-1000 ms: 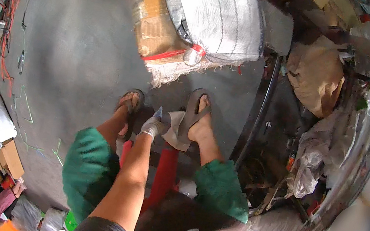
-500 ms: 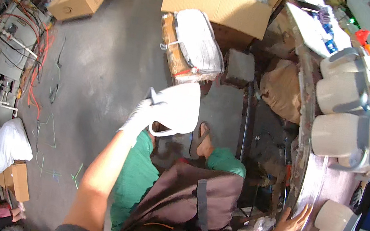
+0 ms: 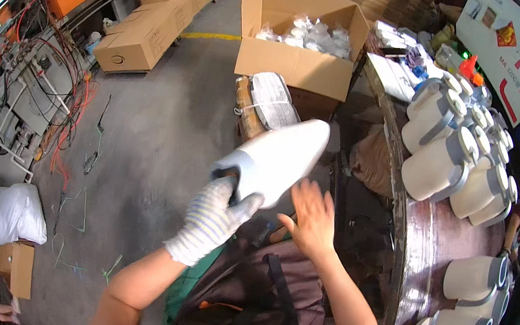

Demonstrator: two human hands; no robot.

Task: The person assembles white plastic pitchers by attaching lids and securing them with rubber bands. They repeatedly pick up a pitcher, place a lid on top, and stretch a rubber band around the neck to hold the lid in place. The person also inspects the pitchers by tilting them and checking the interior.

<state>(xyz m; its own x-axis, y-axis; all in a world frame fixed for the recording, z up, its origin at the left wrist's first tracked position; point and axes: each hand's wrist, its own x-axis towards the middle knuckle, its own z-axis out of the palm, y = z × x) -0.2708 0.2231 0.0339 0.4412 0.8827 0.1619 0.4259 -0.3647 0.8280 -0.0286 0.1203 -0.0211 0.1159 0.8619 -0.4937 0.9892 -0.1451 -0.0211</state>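
Note:
My left hand (image 3: 210,219), in a striped knit glove, grips a white plastic jug (image 3: 285,156) at its grey collar. The jug is tilted, its base pointing up and to the right, and it is slightly blurred by motion. My bare right hand (image 3: 313,220) is just below the jug's right side, fingers apart and holding nothing; whether a fingertip touches the jug I cannot tell. On the bench (image 3: 418,256) to my right stand several similar white jugs (image 3: 432,169) with grey collars. A smaller group of jugs (image 3: 469,277) sits closer to me.
Ahead is an open carton (image 3: 292,65) with bagged white items (image 3: 314,35). A padded, tied bundle (image 3: 273,103) stands before it. Closed cartons (image 3: 147,36) are stacked at far left. Machinery with loose cables (image 3: 31,106) and a white sack (image 3: 0,216) line the left side.
My left hand has turned the jug from lower over my legs to a raised, tilted position. My right hand has moved left from the bench edge to beside the jug. The view has tipped up.

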